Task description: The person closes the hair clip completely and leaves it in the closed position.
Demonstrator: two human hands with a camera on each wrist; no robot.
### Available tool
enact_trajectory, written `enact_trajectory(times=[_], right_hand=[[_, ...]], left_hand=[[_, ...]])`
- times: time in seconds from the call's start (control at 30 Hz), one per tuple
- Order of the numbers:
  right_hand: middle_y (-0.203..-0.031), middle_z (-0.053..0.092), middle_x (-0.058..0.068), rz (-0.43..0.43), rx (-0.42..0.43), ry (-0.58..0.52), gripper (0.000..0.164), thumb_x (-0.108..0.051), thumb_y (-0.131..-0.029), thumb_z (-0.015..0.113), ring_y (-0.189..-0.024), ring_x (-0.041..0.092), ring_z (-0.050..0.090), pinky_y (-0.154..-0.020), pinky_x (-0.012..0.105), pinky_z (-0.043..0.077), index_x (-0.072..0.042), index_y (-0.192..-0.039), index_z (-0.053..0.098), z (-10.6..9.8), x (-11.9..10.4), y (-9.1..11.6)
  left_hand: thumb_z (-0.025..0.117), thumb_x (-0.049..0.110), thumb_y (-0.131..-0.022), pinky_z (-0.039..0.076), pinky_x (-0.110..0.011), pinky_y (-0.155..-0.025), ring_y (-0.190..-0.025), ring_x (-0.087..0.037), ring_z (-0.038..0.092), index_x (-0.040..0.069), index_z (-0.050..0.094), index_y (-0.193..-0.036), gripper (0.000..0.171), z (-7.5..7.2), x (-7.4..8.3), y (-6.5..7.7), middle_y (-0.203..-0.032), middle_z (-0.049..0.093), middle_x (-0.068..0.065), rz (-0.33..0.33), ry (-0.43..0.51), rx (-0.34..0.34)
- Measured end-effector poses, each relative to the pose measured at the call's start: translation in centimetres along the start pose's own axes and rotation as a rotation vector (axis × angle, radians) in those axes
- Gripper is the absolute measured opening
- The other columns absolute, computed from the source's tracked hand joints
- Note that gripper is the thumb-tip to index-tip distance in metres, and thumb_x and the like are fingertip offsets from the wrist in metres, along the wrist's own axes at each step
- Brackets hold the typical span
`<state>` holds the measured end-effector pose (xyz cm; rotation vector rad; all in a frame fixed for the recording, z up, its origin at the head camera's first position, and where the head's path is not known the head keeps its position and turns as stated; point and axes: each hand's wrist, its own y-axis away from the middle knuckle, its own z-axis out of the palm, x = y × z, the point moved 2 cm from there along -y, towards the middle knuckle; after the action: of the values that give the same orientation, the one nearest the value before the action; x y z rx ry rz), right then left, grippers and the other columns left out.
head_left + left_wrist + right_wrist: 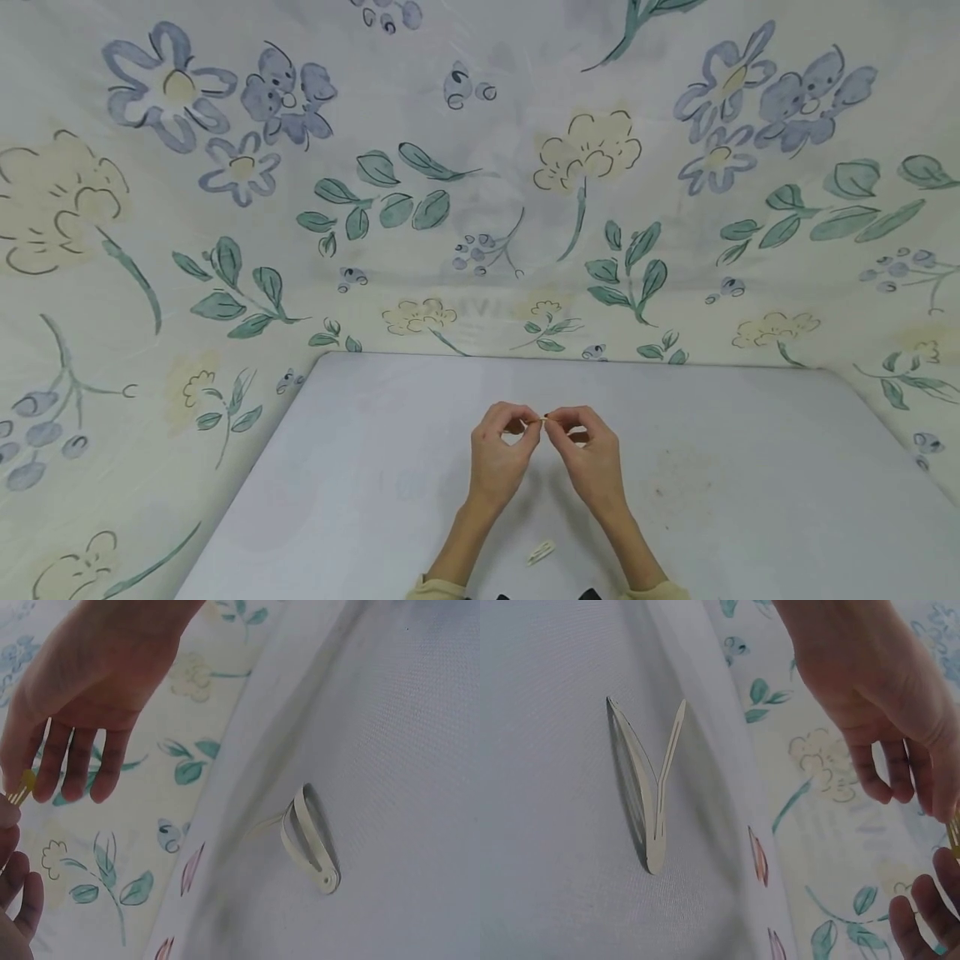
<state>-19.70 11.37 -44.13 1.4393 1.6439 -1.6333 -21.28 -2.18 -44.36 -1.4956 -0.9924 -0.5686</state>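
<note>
Over the middle of the table, my left hand (501, 454) and right hand (592, 458) meet fingertip to fingertip. Between them, thumbs and forefingers pinch a small yellow snap hair clip (22, 787), one hand at each end. The fingers cover most of it, and the right wrist view (953, 832) cuts it off at the edge. On the table below, nearer the body, lies a cream snap hair clip (541, 552). Its two arms stand apart in a V in the right wrist view. Neither hand touches it.
A white table (360, 467) spreads under the hands, with a flower-printed cloth (420, 250) behind and around it. Small dark specks (667, 492) dot the table to the right. Slender reddish shapes (758, 855) sit near an edge; their kind is unclear.
</note>
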Motion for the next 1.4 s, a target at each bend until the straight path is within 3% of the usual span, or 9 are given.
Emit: enact_trajectory(times=[0.37, 0.57, 0.7, 0.93, 1.1, 1.4], right_hand=[[-0.090, 0.071, -0.002, 0.067, -0.035, -0.008, 0.005, -0.012, -0.089, 0.072, -0.084, 0.009, 0.060, -0.074, 0.025, 0.049, -0.012, -0.094, 0.071, -0.3, 0.2, -0.1], [-0.094, 0.071, -0.001, 0.112, -0.076, -0.010, 0.006, -0.013, -0.090, 0.071, -0.087, 0.012, 0.061, -0.077, 0.026, 0.049, -0.011, -0.096, 0.071, -0.4, 0.2, -0.1], [-0.094, 0.070, -0.001, 0.144, -0.110, -0.024, 0.008, -0.017, -0.092, 0.070, -0.087, 0.012, 0.062, -0.078, 0.027, 0.048, -0.011, -0.098, 0.071, -0.4, 0.1, 0.0], [-0.099, 0.071, 0.001, 0.180, -0.141, -0.045, 0.012, -0.021, -0.093, 0.070, -0.087, 0.012, 0.061, -0.079, 0.027, 0.047, -0.011, -0.099, 0.071, -0.5, -0.1, -0.1], [-0.100, 0.071, 0.001, 0.200, -0.161, -0.050, 0.010, -0.019, -0.092, 0.070, -0.087, 0.013, 0.060, -0.079, 0.027, 0.047, -0.011, -0.097, 0.071, -0.6, -0.1, -0.2], [-0.099, 0.070, 0.001, 0.153, -0.175, -0.065, 0.008, -0.014, -0.090, 0.072, -0.087, 0.014, 0.058, -0.076, 0.026, 0.049, -0.012, -0.097, 0.071, -0.4, 0.1, -0.1]], left_hand=[[0.075, 0.002, -0.081, 0.050, -0.029, -0.072, -0.080, -0.025, 0.061, 0.008, 0.072, -0.085, 0.008, -0.2, 0.2, -0.1, -0.085, 0.066, -0.002, -0.036, 0.035, -0.026], [0.076, 0.006, -0.084, 0.051, -0.033, -0.075, -0.080, -0.015, 0.060, 0.015, 0.073, -0.088, 0.010, -0.6, 0.2, -0.1, -0.086, 0.067, 0.003, -0.058, 0.038, -0.065], [0.076, 0.005, -0.084, 0.053, -0.039, -0.076, -0.079, -0.012, 0.058, 0.012, 0.073, -0.087, 0.009, -0.8, 0.2, -0.2, -0.085, 0.067, 0.001, -0.082, 0.025, -0.075], [0.076, 0.004, -0.082, 0.053, -0.036, -0.074, -0.078, -0.011, 0.059, 0.016, 0.074, -0.085, 0.012, -1.5, 0.2, -0.6, -0.082, 0.067, 0.007, -0.043, 0.020, -0.120], [0.077, 0.005, -0.082, 0.054, -0.041, -0.076, -0.080, -0.018, 0.061, 0.014, 0.075, -0.085, 0.010, -1.8, 0.3, -0.8, -0.083, 0.069, 0.003, -0.050, 0.040, -0.148], [0.077, 0.009, -0.084, 0.053, -0.033, -0.075, -0.081, -0.014, 0.060, 0.016, 0.075, -0.087, 0.008, -2.2, 0.0, -1.2, -0.083, 0.068, 0.006, -0.035, 0.006, -0.196]])
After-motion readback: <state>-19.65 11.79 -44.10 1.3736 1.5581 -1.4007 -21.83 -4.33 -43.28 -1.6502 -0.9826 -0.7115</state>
